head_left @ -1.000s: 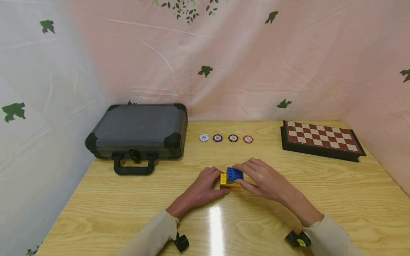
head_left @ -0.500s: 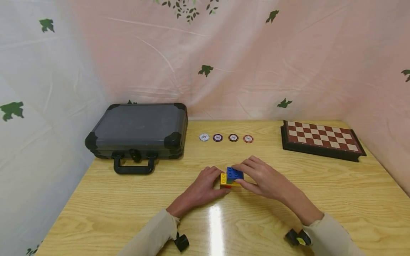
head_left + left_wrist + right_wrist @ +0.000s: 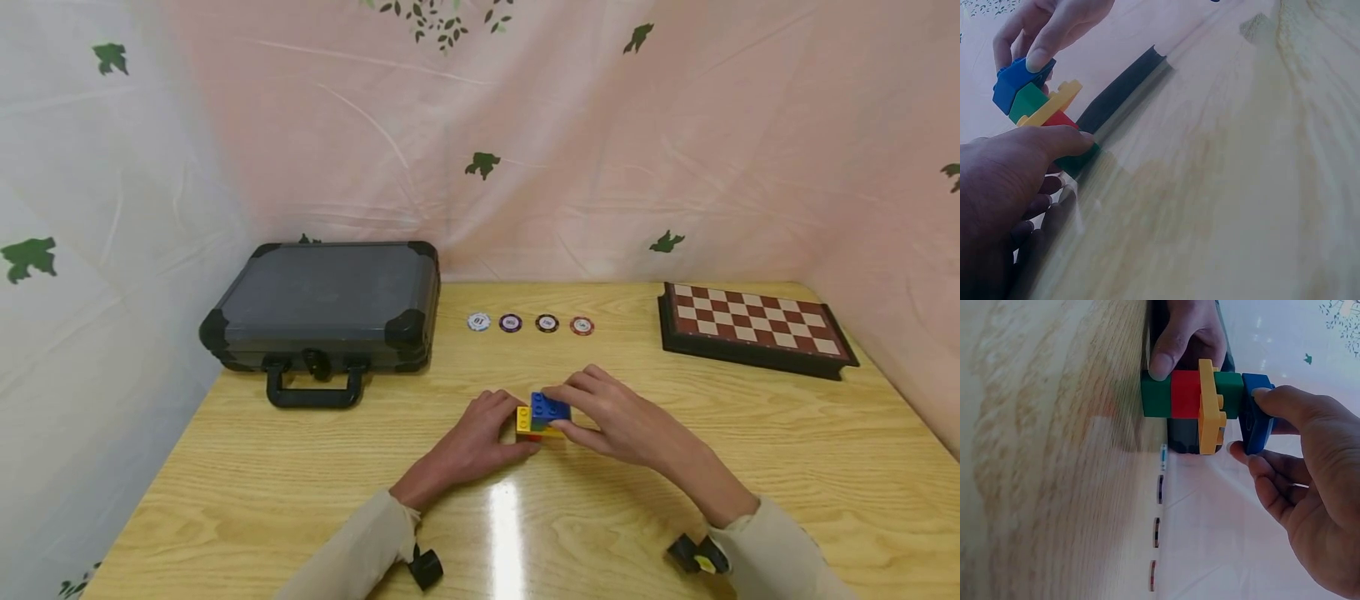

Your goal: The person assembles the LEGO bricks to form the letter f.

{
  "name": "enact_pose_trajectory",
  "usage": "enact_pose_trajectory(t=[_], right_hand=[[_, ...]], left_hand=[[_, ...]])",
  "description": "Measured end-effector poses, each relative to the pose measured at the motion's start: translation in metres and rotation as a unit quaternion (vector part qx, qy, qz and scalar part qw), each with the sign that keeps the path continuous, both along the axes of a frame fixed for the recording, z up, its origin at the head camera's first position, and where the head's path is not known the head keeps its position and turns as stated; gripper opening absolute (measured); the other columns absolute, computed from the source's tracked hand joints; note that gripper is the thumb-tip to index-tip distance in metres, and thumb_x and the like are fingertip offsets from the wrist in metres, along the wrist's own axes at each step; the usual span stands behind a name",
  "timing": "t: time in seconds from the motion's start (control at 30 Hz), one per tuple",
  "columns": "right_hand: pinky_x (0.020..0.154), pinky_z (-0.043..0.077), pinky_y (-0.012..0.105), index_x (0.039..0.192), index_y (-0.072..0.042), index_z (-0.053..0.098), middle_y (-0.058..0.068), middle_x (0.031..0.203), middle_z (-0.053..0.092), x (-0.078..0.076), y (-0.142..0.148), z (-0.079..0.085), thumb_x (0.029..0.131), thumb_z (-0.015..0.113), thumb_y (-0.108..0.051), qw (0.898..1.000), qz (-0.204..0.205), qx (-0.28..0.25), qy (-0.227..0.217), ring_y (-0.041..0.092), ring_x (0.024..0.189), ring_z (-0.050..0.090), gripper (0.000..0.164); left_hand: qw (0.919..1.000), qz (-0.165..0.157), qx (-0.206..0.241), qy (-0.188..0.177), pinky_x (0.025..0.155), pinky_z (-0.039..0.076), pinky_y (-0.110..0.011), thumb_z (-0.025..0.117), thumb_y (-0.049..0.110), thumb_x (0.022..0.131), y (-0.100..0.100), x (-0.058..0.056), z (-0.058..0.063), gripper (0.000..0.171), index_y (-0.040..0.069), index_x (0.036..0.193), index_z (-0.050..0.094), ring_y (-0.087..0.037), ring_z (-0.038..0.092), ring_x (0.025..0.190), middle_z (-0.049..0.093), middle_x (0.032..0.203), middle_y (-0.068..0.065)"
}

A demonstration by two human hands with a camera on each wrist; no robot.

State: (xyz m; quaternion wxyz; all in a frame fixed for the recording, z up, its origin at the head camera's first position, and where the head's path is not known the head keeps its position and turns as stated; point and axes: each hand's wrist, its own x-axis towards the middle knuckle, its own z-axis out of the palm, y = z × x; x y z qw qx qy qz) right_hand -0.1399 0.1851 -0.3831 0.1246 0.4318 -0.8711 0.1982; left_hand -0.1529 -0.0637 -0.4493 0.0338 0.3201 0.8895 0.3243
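A stack of toy building bricks stands on the table between my hands. From the bottom it runs green brick (image 3: 1157, 403), red brick (image 3: 1185, 394), long yellow brick (image 3: 1208, 409), another green brick (image 3: 1229, 394), then a blue brick (image 3: 1256, 412). In the right wrist view the blue brick sits slanted against the upper green one. My left hand (image 3: 476, 442) holds the low part of the stack, its thumb at the bottom green brick. My right hand (image 3: 615, 421) pinches the blue brick between thumb and fingers. Left fingertips behind the stack are partly hidden.
A grey hard case (image 3: 330, 292) with a black handle lies at the back left. Several poker chips (image 3: 511, 322) line up behind the hands. At the back right sits a folded chessboard (image 3: 753, 325). Hanging cloth (image 3: 555, 167) closes off the table's back and sides.
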Motion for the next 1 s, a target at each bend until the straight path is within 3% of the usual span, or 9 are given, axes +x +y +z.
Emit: enact_pose_trajectory(t=[0.63, 1.0], right_hand=[[0.076, 0.054, 0.033, 0.124, -0.008, 0.072, 0.004, 0.107, 0.068, -0.001, 0.001, -0.002, 0.089, 0.082, -0.021, 1.0, -0.002, 0.0, 0.009, 0.016, 0.095, 0.056, 0.039], [0.082, 0.054, 0.04, 0.129, -0.008, 0.067, 0.002, 0.112, 0.067, 0.0, 0.001, -0.012, 0.089, 0.081, -0.024, 0.999, -0.009, -0.022, 0.039, 0.017, 0.1, 0.058, 0.045]], left_hand=[[1.0, 0.001, 0.002, 0.001, 0.096, 0.043, -0.038, 0.078, 0.035, 0.094, 0.0, 0.001, 0.0, 0.041, 0.013, 0.126, 0.066, -0.016, 0.052, 0.106, 0.061, 0.116, 0.002], [1.0, -0.002, 0.002, 0.003, 0.095, 0.043, -0.038, 0.079, 0.035, 0.093, -0.001, 0.001, 0.0, 0.043, 0.012, 0.126, 0.066, -0.016, 0.052, 0.105, 0.061, 0.116, 0.002]])
